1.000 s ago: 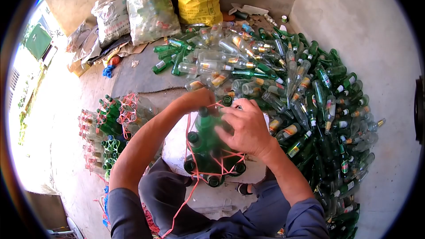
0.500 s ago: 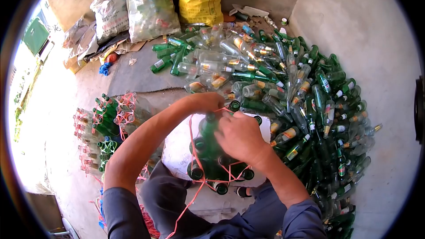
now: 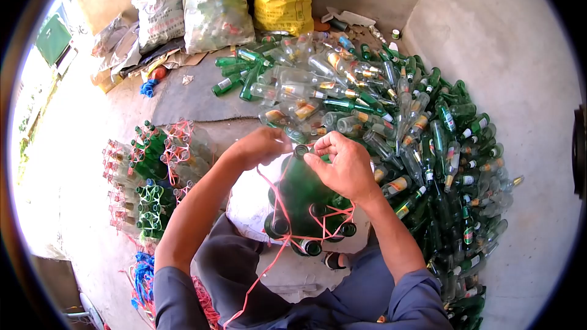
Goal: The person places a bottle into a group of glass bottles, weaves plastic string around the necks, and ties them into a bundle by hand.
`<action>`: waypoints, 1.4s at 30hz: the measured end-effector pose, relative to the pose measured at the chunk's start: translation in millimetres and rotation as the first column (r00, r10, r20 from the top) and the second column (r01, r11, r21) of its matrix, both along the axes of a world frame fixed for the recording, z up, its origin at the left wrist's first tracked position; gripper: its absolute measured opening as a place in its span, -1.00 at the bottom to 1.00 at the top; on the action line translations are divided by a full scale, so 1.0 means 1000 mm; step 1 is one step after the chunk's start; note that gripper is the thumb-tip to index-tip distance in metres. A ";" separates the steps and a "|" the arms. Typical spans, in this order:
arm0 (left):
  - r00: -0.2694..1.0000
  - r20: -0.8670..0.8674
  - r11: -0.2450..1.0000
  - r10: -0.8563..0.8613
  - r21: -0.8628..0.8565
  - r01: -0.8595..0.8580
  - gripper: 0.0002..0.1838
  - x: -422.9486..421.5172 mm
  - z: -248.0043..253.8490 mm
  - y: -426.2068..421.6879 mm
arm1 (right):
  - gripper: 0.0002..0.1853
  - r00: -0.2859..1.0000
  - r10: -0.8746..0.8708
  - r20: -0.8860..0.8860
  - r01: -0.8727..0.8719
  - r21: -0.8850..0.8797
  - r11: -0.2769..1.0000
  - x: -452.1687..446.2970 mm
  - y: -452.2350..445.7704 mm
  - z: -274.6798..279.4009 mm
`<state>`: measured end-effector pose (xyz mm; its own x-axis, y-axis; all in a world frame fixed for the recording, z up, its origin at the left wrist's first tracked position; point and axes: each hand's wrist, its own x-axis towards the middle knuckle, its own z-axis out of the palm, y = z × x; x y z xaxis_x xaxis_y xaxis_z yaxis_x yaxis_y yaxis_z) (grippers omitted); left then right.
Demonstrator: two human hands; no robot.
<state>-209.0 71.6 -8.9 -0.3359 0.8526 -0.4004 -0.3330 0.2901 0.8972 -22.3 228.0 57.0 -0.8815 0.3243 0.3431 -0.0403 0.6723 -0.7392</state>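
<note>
A cluster of green glass bottles [image 3: 293, 192] stands on a white block [image 3: 244, 214] between my knees, necks up. Pink plastic string [image 3: 278, 198] runs around and between the necks. Beside the far bottle neck [image 3: 301, 151], my right hand [image 3: 345, 168] is closed, thumb and forefinger pinching the string. On the other side of that neck my left hand [image 3: 264, 146] has its fingers drawn together on the string, their tips blurred. A loose string tail [image 3: 263, 278] hangs over my lap.
A large heap of loose bottles [image 3: 428, 140] spreads ahead and right, up to the wall. Tied bottle bundles [image 3: 150, 156] stand at left. Filled sacks [image 3: 217, 12] and a yellow sack [image 3: 283, 0] lean at the back. Blue and pink string [image 3: 143, 278] lies at lower left.
My left hand has drawn back left from the far bottle neck. My right hand has shifted slightly and now pinches beside that neck. The view has moved a little.
</note>
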 end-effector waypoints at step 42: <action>0.682 -0.260 0.728 0.683 0.312 -0.610 -0.74 0.134 0.044 -0.064 | -0.80 0.992 0.074 0.107 -0.080 0.056 0.995 0.041 0.028 0.018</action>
<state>-74.6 7.9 34.7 -0.9105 0.4134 -0.0120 -0.0426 -0.0648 0.9970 18.6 255.7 75.1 -0.9352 0.2354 0.2646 -0.0186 0.7135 -0.7004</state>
